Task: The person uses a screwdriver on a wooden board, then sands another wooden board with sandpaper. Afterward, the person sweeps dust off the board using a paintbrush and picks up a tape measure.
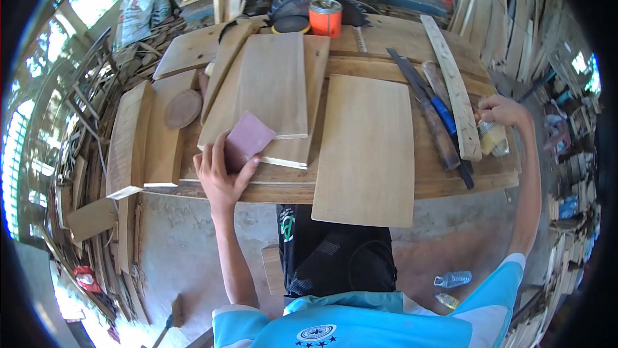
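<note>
My left hand (222,175) grips a mauve square of sandpaper (250,137) between thumb and fingers, over the near corner of stacked pale boards (273,84). At the bench's right end, my right hand (505,112) has its fingers closed. What they hold, if anything, is partly hidden. Just below them lies a yellowish item (494,138) with a clear, shiny part. A flat rectangular board with rounded corners (365,148) lies between my hands, overhanging the front edge.
A long wooden strip (452,84), a blue-banded tool (443,112) and a wooden-handled tool (439,136) lie at right. An orange can (325,18) stands by a circular saw blade (283,4). Thick planks (131,136) and a wooden disc (183,109) lie left; bottles (453,279) are on the floor.
</note>
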Tool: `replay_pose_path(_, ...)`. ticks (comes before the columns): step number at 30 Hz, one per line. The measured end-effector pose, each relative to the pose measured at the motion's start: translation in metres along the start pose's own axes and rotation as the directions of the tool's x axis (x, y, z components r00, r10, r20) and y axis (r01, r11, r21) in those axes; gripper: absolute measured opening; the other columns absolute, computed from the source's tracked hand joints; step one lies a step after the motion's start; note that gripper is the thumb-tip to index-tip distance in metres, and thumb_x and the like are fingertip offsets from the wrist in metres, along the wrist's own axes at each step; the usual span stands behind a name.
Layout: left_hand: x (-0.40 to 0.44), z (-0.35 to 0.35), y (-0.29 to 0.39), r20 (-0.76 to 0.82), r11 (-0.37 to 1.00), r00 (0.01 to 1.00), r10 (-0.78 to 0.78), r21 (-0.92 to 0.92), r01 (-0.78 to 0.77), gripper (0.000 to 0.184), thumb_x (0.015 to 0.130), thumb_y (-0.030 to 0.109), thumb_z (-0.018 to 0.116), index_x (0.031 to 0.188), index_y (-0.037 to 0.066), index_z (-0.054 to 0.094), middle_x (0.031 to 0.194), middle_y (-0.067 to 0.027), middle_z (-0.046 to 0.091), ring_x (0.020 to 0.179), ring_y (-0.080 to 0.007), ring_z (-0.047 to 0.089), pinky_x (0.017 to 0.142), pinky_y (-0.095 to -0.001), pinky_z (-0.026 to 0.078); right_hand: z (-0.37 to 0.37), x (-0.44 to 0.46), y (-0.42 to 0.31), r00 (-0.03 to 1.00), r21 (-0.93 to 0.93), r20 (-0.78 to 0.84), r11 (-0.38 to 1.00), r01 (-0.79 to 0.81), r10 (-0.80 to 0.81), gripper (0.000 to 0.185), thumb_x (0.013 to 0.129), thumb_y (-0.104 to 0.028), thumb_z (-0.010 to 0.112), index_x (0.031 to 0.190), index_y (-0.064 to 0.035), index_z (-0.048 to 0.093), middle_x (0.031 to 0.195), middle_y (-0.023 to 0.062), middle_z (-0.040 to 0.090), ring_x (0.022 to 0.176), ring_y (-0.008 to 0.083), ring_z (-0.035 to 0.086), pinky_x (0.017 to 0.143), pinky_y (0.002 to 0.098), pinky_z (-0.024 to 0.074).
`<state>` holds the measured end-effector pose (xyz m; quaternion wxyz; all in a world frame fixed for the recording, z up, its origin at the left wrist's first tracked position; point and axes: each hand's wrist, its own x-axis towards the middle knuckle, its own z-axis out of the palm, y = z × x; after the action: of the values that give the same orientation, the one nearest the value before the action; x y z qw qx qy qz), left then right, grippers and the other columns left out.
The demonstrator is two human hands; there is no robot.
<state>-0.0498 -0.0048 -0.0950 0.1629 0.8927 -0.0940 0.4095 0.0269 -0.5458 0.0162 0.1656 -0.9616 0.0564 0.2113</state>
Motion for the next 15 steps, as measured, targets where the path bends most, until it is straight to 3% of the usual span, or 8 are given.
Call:
replay_pose_path(1, -0.001, -0.002, 0.001, 0.039, 0.999, 0.999, -0.033, 0.017, 0.032, 0.065, 0.063, 0.051, 0.069, 0.104, 0.002, 0.056, 0.079, -0.0104, 0.054, 0.068, -0.025, 0.049, 0.066, -0.0349, 0.034, 0.001, -0.006, 0.0, 0.993, -0.148, -0.023, 0.983, 0.109, -0.114, 0.024, 0.071, -0.019, 0.062, 0.087, -0.0002, 0.059, 0.077, 0.0083, 0.056, 0.078, 0.0179, 0.054, 0.069, 0.0289, 0.0427)
replay_pose_path(6, -0.002, 0.001, -0.002, 0.026, 1.0, 0.999, -0.019, 0.006, 0.019, 0.065, 0.065, 0.051, 0.068, 0.105, 0.001, 0.054, 0.084, -0.0116, 0.054, 0.072, -0.0263, 0.05, 0.066, -0.0362, 0.035, -0.004, -0.055, 0.004, 0.979, -0.243, -0.204, 0.967, -0.077, 0.026, 0.031, 0.077, -0.023, 0.06, 0.097, -0.0001, 0.056, 0.088, 0.0126, 0.052, 0.091, 0.0242, 0.051, 0.079, 0.0295, 0.0394)
replay_pose_path(8, -0.002, 0.002, -0.004, 0.023, 1.0, 1.0, -0.007, 0.014, 0.006, 0.066, 0.066, 0.051, 0.068, 0.105, 0.0, 0.053, 0.085, -0.0129, 0.053, 0.074, -0.0277, 0.05, 0.066, -0.0371, 0.036, -0.004, -0.07, 0.016, 0.769, -0.246, -0.541, 0.938, 0.243, -0.341, 0.03, 0.079, -0.016, 0.057, 0.104, -0.0003, 0.054, 0.092, 0.0117, 0.057, 0.087, 0.0224, 0.055, 0.077, 0.03, 0.0416)
replay_pose_path(9, -0.003, 0.004, -0.005, 0.021, 1.0, 0.999, -0.03, 0.0, 0.03, 0.067, 0.066, 0.052, 0.067, 0.105, 0.0, 0.053, 0.086, -0.0137, 0.053, 0.075, -0.0293, 0.049, 0.067, -0.0387, 0.037, 0.003, -0.075, 0.009, 0.776, -0.241, -0.546, 0.946, 0.216, -0.317, 0.03, 0.079, -0.016, 0.057, 0.104, -0.0003, 0.054, 0.092, 0.0117, 0.057, 0.087, 0.0224, 0.055, 0.077, 0.03, 0.0416)
replay_pose_path(10, -0.004, 0.005, -0.006, 0.011, 0.999, 0.999, -0.033, 0.003, 0.033, 0.067, 0.065, 0.053, 0.067, 0.105, 0.0, 0.053, 0.085, -0.0137, 0.052, 0.075, -0.0302, 0.049, 0.068, -0.04, 0.037, 0.018, -0.074, -0.013, 0.671, 0.078, -0.707, 0.919, 0.387, -0.222, 0.03, 0.08, -0.014, 0.058, 0.107, -0.0011, 0.052, 0.096, 0.0089, 0.057, 0.088, 0.0194, 0.054, 0.078, 0.0285, 0.0415)
replay_pose_path(11, -0.004, 0.005, -0.005, 0.017, 0.999, 0.999, -0.049, -0.013, 0.05, 0.067, 0.065, 0.052, 0.068, 0.105, 0.0, 0.053, 0.085, -0.0139, 0.052, 0.075, -0.0307, 0.049, 0.069, -0.0405, 0.038, 0.032, -0.072, -0.032, 0.572, 0.339, -0.817, 0.749, 0.569, -0.065, 0.031, 0.08, -0.012, 0.058, 0.109, -0.002, 0.05, 0.1, 0.0061, 0.056, 0.09, 0.0163, 0.054, 0.08, 0.027, 0.0414)
replay_pose_path(13, -0.005, 0.005, -0.006, 0.044, 0.996, 0.996, -0.079, -0.04, 0.08, 0.067, 0.065, 0.051, 0.068, 0.106, 0.0, 0.053, 0.087, -0.0147, 0.053, 0.076, -0.0323, 0.049, 0.069, -0.0417, 0.038, 0.06, -0.073, -0.051, 0.671, 0.473, -0.741, 0.691, 0.547, -0.025, 0.029, 0.08, -0.009, 0.058, 0.108, -0.0032, 0.051, 0.099, -0.0005, 0.054, 0.091, 0.0093, 0.05, 0.078, 0.0225, 0.0407)
replay_pose_path(15, -0.005, 0.006, -0.006, 0.039, 0.997, 0.997, -0.065, -0.033, 0.067, 0.067, 0.066, 0.051, 0.068, 0.106, 0.0, 0.053, 0.088, -0.0149, 0.053, 0.077, -0.0325, 0.049, 0.069, -0.0418, 0.038, 0.089, -0.068, -0.072, 0.618, 0.411, -0.759, 0.586, 0.698, -0.204, 0.037, 0.076, -0.004, 0.061, 0.111, -0.0025, 0.051, 0.1, 0.0018, 0.055, 0.095, 0.0112, 0.05, 0.08, 0.023, 0.0412)
